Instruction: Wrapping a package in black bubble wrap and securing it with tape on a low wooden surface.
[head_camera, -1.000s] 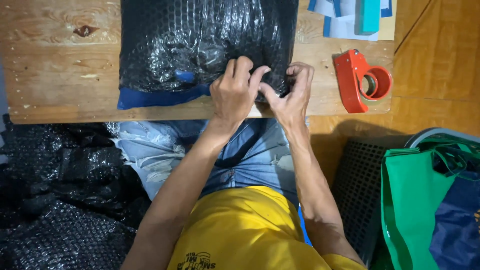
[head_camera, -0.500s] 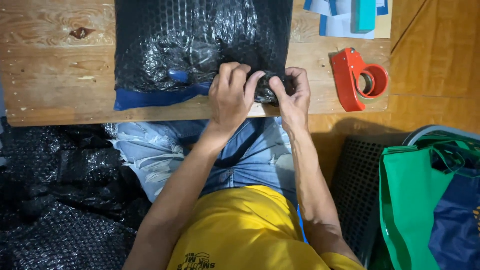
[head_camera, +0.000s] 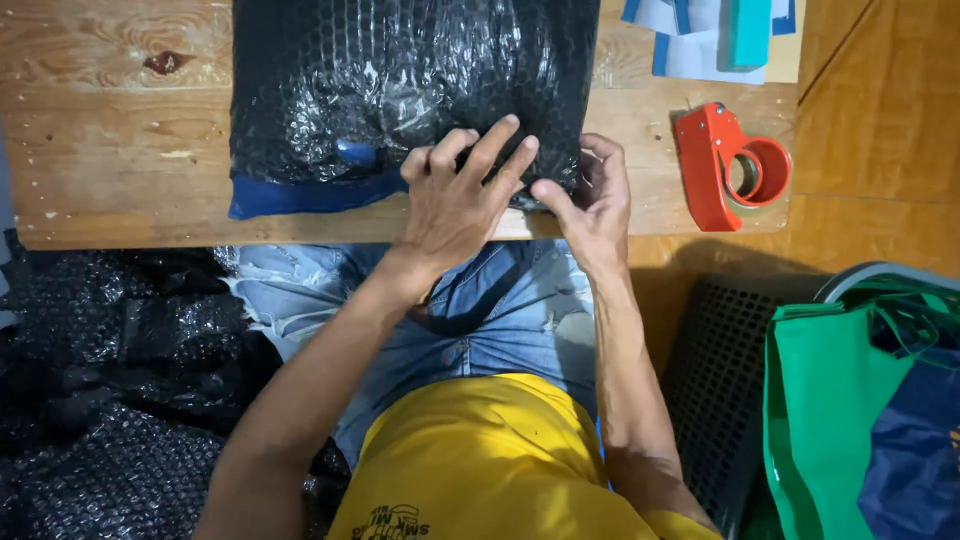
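A bundle wrapped in black bubble wrap (head_camera: 400, 80) lies on the wooden table (head_camera: 110, 130), with a blue edge (head_camera: 300, 195) showing at its near side. My left hand (head_camera: 455, 195) rests flat on the bundle's near right part, fingers spread and pressing down. My right hand (head_camera: 590, 195) pinches the wrap at the bundle's near right corner, thumb pointing toward the left hand. The two hands almost touch.
A red tape dispenser (head_camera: 730, 165) stands on the table to the right of my hands. Blue and white papers (head_camera: 710, 40) lie at the far right. More black bubble wrap (head_camera: 110, 400) is piled on the floor at left. A green bag (head_camera: 860, 420) and a black mesh basket (head_camera: 715, 390) sit at right.
My left hand has opened from a pinch and now lies flat on the bundle. The right hand has shifted slightly right along the near edge. The view has drifted a little.
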